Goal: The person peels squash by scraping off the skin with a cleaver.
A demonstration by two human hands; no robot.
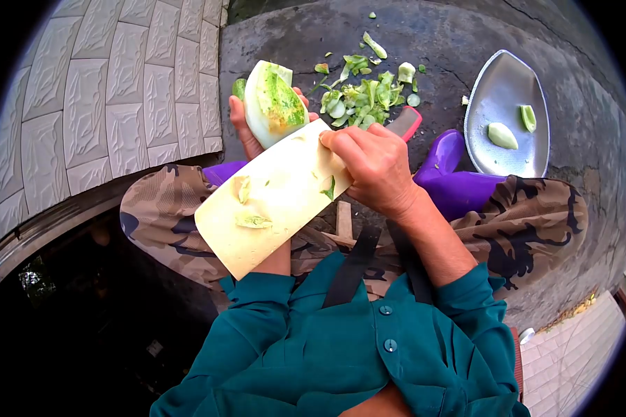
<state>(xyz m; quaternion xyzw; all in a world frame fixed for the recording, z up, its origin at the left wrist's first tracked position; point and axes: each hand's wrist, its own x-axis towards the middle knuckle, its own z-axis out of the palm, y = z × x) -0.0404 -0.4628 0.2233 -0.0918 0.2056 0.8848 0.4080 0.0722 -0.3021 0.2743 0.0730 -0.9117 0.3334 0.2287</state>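
Observation:
A thick chunk of pale green gourd with mottled green and yellow skin rests in my left hand, whose fingers wrap its sides. My right hand is closed on a broad cleaver, thumb against the blade. The cleaver's grey and red handle end sticks out past that hand. Its wide blade shines pale yellow, with bits of green peel stuck to it. The blade's upper end lies right by the gourd's lower side; whether the two touch, I cannot tell. My left wrist is hidden beneath the blade.
A heap of green peelings lies on the dark concrete ground ahead. To the right, a silver metal tray holds two pale green pieces. A tiled wall borders the left. Purple boots flank my camouflage-clad knees.

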